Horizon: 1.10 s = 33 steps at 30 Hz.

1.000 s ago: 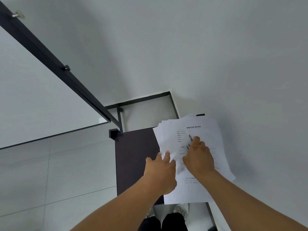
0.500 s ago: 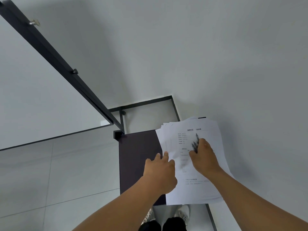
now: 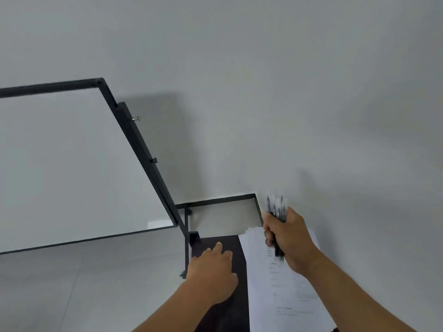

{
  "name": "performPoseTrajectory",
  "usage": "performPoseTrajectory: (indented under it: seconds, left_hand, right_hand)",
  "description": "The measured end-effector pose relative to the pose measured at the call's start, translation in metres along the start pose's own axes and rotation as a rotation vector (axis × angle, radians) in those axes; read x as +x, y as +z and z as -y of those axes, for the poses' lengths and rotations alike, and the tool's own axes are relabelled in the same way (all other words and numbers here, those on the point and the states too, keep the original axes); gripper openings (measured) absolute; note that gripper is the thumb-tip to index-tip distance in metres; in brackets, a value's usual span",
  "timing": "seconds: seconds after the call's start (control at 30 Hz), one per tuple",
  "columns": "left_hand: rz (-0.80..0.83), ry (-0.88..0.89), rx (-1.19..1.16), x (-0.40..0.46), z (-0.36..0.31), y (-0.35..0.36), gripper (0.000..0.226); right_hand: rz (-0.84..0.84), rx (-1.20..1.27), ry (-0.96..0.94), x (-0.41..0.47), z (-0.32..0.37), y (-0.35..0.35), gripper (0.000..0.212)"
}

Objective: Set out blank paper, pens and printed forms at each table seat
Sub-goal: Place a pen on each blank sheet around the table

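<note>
White printed forms (image 3: 285, 283), a loose fanned stack, lie along the right edge of a dark-topped stand (image 3: 220, 312), overhanging it toward the wall (image 3: 263, 92). Right hand (image 3: 286, 238) fisted round a bundle of pens (image 3: 275, 209), tips up, raised above the stack's far end; whether it touches the sheets can't be told. Left hand (image 3: 212, 271) fingers loosely spread, holding nothing, over the stand's left part near its far corner; contact with the top unclear. Whiteboard (image 3: 72, 164) on a black frame stands to the left, tilted. No table seats in view, nothing laid out at any place. Blank paper not distinguishable — may be under the forms, can't tell. Judgement: task barely started, supplies only being gathered; pens in hand, forms not picked up, all seat-by-seat distribution still left.
</note>
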<state>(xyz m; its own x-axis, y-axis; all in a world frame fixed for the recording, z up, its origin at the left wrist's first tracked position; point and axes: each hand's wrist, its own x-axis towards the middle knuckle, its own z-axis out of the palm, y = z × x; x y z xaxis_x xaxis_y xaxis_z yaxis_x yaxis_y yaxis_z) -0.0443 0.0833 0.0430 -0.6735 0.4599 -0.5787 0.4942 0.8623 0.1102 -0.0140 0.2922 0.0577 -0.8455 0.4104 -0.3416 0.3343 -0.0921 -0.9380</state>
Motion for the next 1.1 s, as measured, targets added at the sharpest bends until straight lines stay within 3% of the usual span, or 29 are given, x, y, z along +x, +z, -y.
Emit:
performPoseTrajectory:
  seconds: [0.17,0.5,0.83,1.1]
  left_hand:
    - [-0.176,-0.036,-0.016,-0.038,0.018,-0.057,0.047]
    - [-0.533,-0.143,-0.139,-0.131,0.084,-0.136,0.057]
    - [-0.593,-0.469,-0.219,-0.218,0.127,-0.099,0.053]
    - [-0.564,-0.835,-0.318,-0.327,0.13,-0.018,0.054]
  right_hand:
    - [0.057,-0.041,-0.164,-0.027,0.065,0.035,0.022]
    - [0.199,-0.059,-0.416,-0.085,0.166,0.114,0.026]
    - [0.467,-0.141,-0.527,-0.143,0.169,0.181,0.021]
    - [0.845,-0.207,-0.484,-0.205,0.121,0.242,0.023]
